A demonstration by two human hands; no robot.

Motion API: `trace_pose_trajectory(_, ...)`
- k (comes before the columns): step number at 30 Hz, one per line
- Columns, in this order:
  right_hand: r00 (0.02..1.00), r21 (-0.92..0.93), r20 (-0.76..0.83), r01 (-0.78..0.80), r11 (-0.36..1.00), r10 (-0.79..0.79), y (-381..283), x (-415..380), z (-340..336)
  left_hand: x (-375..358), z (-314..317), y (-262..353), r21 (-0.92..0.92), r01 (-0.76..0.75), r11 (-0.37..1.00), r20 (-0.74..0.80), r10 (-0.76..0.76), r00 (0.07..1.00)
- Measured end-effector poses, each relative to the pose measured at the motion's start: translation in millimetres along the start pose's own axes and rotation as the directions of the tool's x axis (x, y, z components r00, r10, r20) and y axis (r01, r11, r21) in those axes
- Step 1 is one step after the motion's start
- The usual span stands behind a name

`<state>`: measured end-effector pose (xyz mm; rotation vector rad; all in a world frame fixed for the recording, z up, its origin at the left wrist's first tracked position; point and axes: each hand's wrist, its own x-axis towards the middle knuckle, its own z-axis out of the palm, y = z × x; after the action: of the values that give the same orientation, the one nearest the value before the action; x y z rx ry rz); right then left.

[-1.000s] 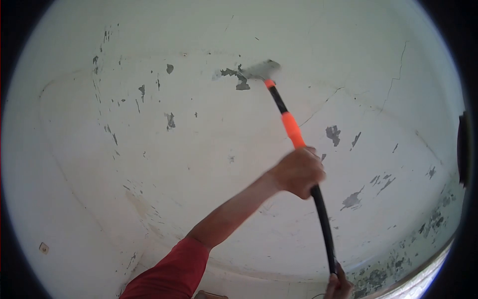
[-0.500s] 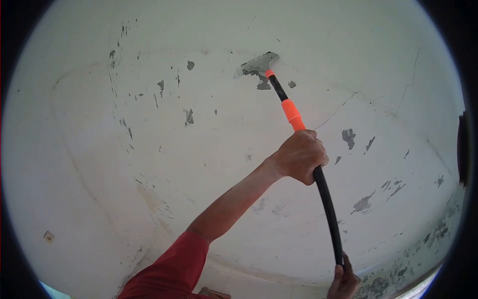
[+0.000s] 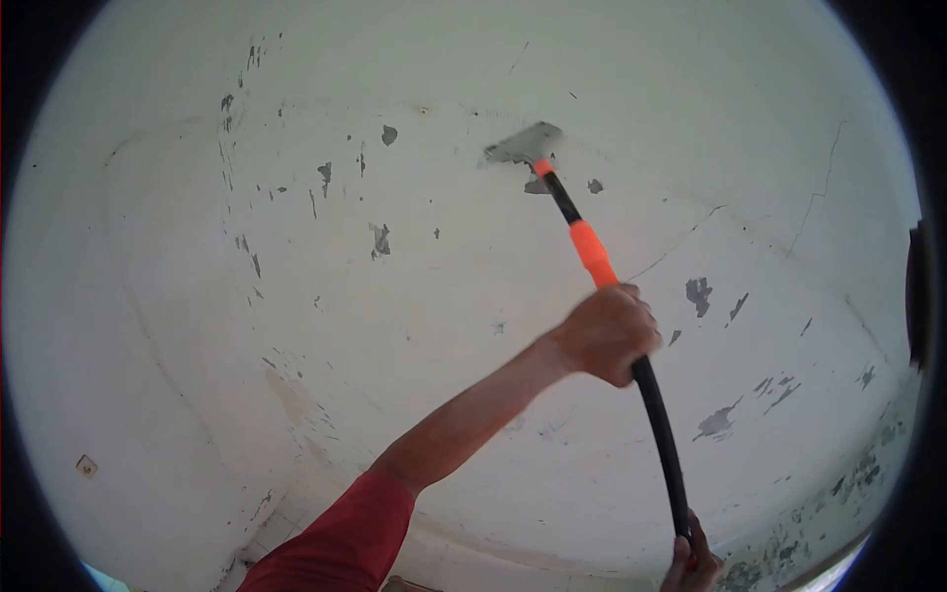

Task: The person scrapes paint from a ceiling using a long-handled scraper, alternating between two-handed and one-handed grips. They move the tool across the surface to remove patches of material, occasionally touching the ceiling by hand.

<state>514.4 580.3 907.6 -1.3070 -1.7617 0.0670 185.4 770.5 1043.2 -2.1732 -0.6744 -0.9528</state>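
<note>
The long scraper is reaching up, its wide grey head seeming to touch the wall. The left hand is wrapping its grip around the pole just under the orange part, likely for steering. The right hand is clamping its grip on the low end, likely for pushing. The head is looking blurry and hiding some wall. The picture's bottom edge is cutting off the right wrist.

a short, plain red sleeve above a bare forearm
</note>
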Motion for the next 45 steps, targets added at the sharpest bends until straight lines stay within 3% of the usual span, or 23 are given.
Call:
trace_pose_trajectory(2, 0.999, -0.070, 0.004, -0.035, 0.997, 0.036, -20.1, 7.6, 13.2, -8.1, -10.9, -18.7, -0.073, 0.001, 0.997, -0.119, -0.010, 0.993)
trace_pose_trajectory(3, 1.000, -0.073, 0.010, -0.015, 0.997, 0.016, -20.8, 12.0, 15.0, -8.7, -16.1, -19.3, -0.044, 0.096, 0.994, 0.011, -0.096, 0.995)
trace_pose_trajectory(4, 1.000, -0.072, 0.022, 0.002, 0.997, 0.000, -21.5, 11.6, 15.3, -9.0, -14.0, -15.5, -0.048, 0.102, 0.994, 0.014, -0.102, 0.995)
trace_pose_trajectory(6, 1.000, -0.053, 0.011, 0.022, 0.998, -0.021, -21.1, 4.0, 3.5, -5.3, -11.5, -13.6, -0.020, 0.003, 1.000, -0.133, -0.005, 0.991)
trace_pose_trajectory(8, 0.997, -0.113, -0.014, 0.069, 0.991, -0.071, -22.0, 2.3, -13.0, -3.0, -10.9, -4.6, -0.015, 0.019, 1.000, -0.093, -0.020, 0.995)
trace_pose_trajectory(9, 1.000, -0.103, -0.009, 0.016, 0.995, -0.017, -27.1, 2.8, -14.9, -4.2, -10.7, -2.3, -0.028, 0.030, 0.999, -0.040, -0.031, 0.999)
trace_pose_trajectory(12, 0.999, -0.079, 0.030, 0.037, 0.996, -0.035, -34.3, 20.8, -8.6, -6.2, -13.5, -15.8, -0.037, 0.056, 0.998, -0.067, -0.059, 0.996)
trace_pose_trajectory(14, 0.994, -0.180, 0.096, -0.037, 0.983, 0.055, -31.2, 18.3, -12.5, -5.7, -11.3, -11.5, -0.045, 0.080, 0.996, -0.066, -0.083, 0.994)
trace_pose_trajectory(16, 0.995, -0.044, -0.024, 0.095, 0.994, -0.097, -23.1, 17.3, -4.0, -5.6, -9.0, -7.7, -0.041, 0.081, 0.996, -0.060, -0.084, 0.995)
trace_pose_trajectory(17, 0.999, -0.092, 0.042, 0.005, 0.996, -0.001, -13.8, 13.0, -12.3, -5.8, -3.9, -3.5, -0.045, 0.065, 0.997, -0.070, -0.068, 0.995)
trace_pose_trajectory(20, 0.999, -0.103, 0.051, 0.022, 0.994, -0.016, -29.2, 22.8, -3.5, -10.0, -8.3, -16.1, -0.049, 0.042, 0.998, -0.137, -0.049, 0.989)
trace_pose_trajectory(21, 0.990, -0.240, 0.101, -0.074, 0.968, 0.101, -54.4, 29.7, -0.6, -14.7, -17.2, -27.0, -0.064, 0.073, 0.995, -0.121, -0.080, 0.989)
trace_pose_trajectory(22, 0.990, -0.244, 0.100, -0.077, 0.967, 0.104, -51.5, 29.4, 1.6, -16.9, -23.7, -33.5, -0.077, 0.106, 0.991, -0.107, -0.114, 0.988)
trace_pose_trajectory(24, 0.991, -0.134, -0.013, 0.133, 0.982, -0.136, -44.7, 32.4, 11.6, -15.9, -26.0, -31.3, 0.020, 0.110, 0.994, -0.063, -0.109, 0.992)
trace_pose_trajectory(25, 0.999, -0.128, 0.028, 0.034, 0.991, -0.031, -49.4, 28.0, 3.8, -15.0, -21.3, -25.6, 0.003, 0.081, 0.997, -0.106, -0.080, 0.991)
trace_pose_trajectory(28, 0.998, -0.130, 0.010, 0.067, 0.989, -0.067, -49.0, 24.2, -6.4, -18.1, -23.5, -26.8, -0.028, 0.047, 0.998, -0.169, -0.051, 0.984)
trace_pose_trajectory(30, 1.000, -0.156, 0.028, 0.016, 0.988, -0.012, -49.1, 29.7, -1.7, -19.7, -23.2, -26.9, -0.076, 0.048, 0.996, -0.163, -0.060, 0.985)
trace_pose_trajectory(33, 0.997, -0.089, -0.008, 0.079, 0.993, -0.080, -44.2, 38.9, -0.9, -17.2, -20.0, -24.6, -0.011, 0.141, 0.990, -0.079, -0.142, 0.987)
trace_pose_trajectory(35, 0.998, -0.182, 0.050, 0.036, 0.983, -0.027, -46.9, 34.3, -1.1, -18.9, -17.6, -21.7, -0.004, 0.120, 0.993, -0.117, -0.120, 0.986)
trace_pose_trajectory(38, 0.995, -0.114, 0.013, 0.099, 0.989, -0.098, -38.6, 33.5, -1.1, -20.5, -16.0, -25.5, -0.012, 0.078, 0.997, -0.112, -0.079, 0.991)
trace_pose_trajectory(42, 0.997, -0.149, 0.070, 0.027, 0.988, -0.017, -56.9, 47.3, 15.0, -25.4, -33.3, -45.4, 0.047, 0.138, 0.989, -0.147, -0.130, 0.981)
trace_pose_trajectory(45, 0.991, -0.093, 0.021, 0.134, 0.987, -0.132, -56.8, 38.5, 7.9, -28.1, -33.0, -38.3, 0.010, 0.095, 0.995, -0.157, -0.092, 0.983)
